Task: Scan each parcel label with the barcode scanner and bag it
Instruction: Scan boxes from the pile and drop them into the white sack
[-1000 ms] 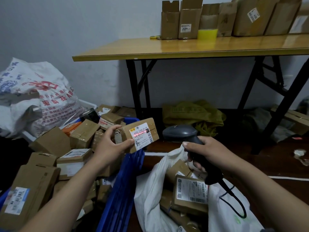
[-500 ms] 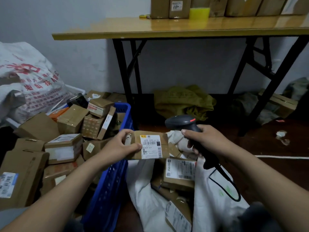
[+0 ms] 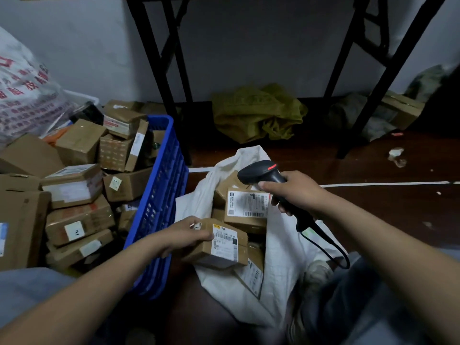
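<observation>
Down goes the box (image 3: 219, 242) from in front of the scanner (image 3: 263, 174) to the mouth of the white bag (image 3: 281, 250), gripped by the left hand (image 3: 185, 235), probably to drop in. Right hand (image 3: 296, 192) grips the scanner, held aside, out of the way. Unscanned boxes wait in the blue crate (image 3: 161, 195).

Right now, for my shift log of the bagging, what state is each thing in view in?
White woven sack: open, parcels inside.
Small brown cardboard parcel with white label: label up, at the sack's mouth, gripped by left hand.
Black handheld barcode scanner: held above the sack by right hand.
Blue plastic crate: piled with boxes.
</observation>
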